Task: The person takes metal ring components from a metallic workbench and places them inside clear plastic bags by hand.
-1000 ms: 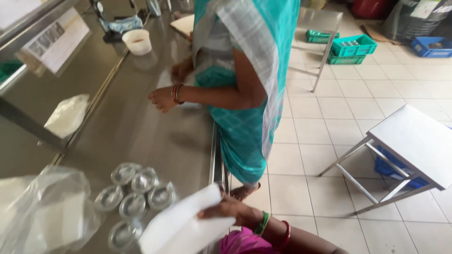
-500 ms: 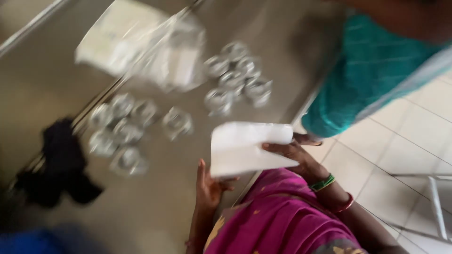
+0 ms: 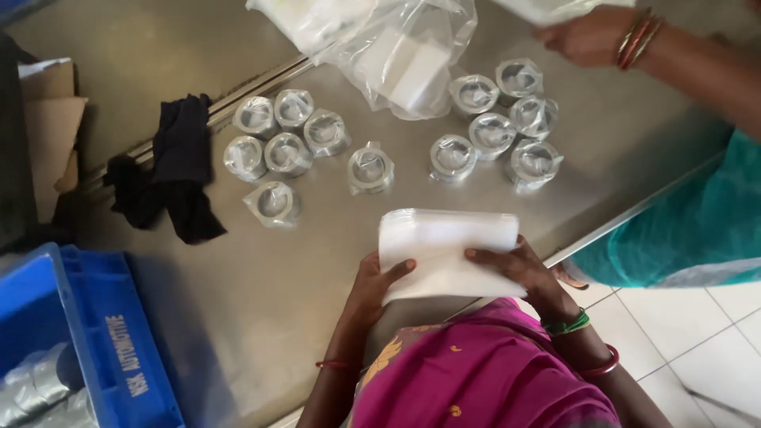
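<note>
A left hand (image 3: 371, 287) and right hand (image 3: 519, 268) hold a flat stack of white plastic bags (image 3: 445, 252) above the steel desk (image 3: 238, 301), fingers pinching its edges. Beyond lie wrapped metal rings (image 3: 369, 168), a black cloth (image 3: 176, 166) and a co-worker's hand (image 3: 590, 36).

Steel table (image 3: 261, 301): wrapped metal rings (image 3: 369, 168), black cloth (image 3: 176, 166), plastic bag (image 3: 388, 47), blue crate (image 3: 95, 349)

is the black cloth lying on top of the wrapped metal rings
No, the black cloth lies on the bare steel table to the left of the wrapped metal rings, apart from them.
</note>
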